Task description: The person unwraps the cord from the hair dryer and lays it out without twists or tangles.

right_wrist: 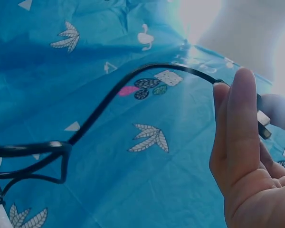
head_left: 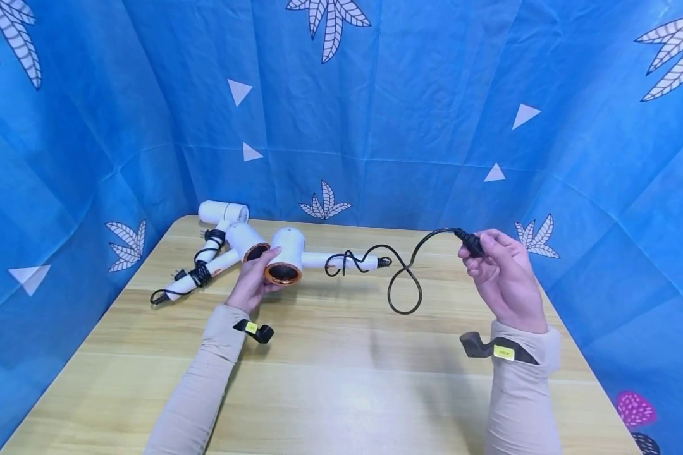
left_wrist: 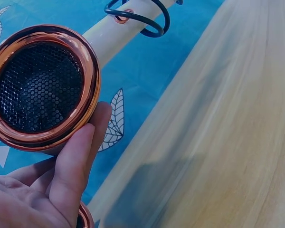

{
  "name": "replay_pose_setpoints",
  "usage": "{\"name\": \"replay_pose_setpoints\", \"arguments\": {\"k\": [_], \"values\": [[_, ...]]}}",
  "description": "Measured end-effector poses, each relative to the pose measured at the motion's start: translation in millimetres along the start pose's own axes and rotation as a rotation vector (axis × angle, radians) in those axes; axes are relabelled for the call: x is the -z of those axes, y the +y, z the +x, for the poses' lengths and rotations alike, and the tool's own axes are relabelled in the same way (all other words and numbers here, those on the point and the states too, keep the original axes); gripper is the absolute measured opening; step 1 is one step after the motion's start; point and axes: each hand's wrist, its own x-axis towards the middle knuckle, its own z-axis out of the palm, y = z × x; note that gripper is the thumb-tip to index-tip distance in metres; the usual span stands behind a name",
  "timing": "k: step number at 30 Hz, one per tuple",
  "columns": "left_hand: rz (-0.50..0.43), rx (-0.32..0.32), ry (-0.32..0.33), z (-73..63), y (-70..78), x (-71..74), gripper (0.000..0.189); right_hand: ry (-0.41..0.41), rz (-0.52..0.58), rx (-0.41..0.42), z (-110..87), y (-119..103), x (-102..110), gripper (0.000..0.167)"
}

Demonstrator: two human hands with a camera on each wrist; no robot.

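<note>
The left hand point(head_left: 252, 282) is grasping a white hair dryer point(head_left: 313, 259) by its head above the table point(head_left: 341, 379); the right hand point(head_left: 503, 272) is pinching its plug point(head_left: 471, 244), the cord point(head_left: 408, 268) looping between. Farther left, two cord-wrapped hair dryers point(head_left: 242, 237) are lying before a blue curtain point(head_left: 421, 114).

A curtained-off space within some unidentifiable building: blue cloth point(head_left: 421, 95) printed with leaves point(head_left: 332, 31) and triangles point(head_left: 239, 91) hangs on three sides of a wood-grain desk point(head_left: 341, 379), bright lights point(right_wrist: 197, 19) glaring above.
</note>
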Motion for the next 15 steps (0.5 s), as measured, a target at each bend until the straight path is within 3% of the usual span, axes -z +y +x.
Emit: {"name": "replay_pose_setpoints", "arguments": {"k": [7, 15], "values": [[-0.030, -0.018, 0.002, 0.7, 1.5, 1.1, 0.049, -0.088, 0.043, -0.037, -1.3, -1, 5, 0.031], [-0.047, -0.010, 0.002, -0.4, 3.0, 1.4, 0.051, -0.273, 0.079, -0.095, 1.8, -1, 16, 0.039]]}}
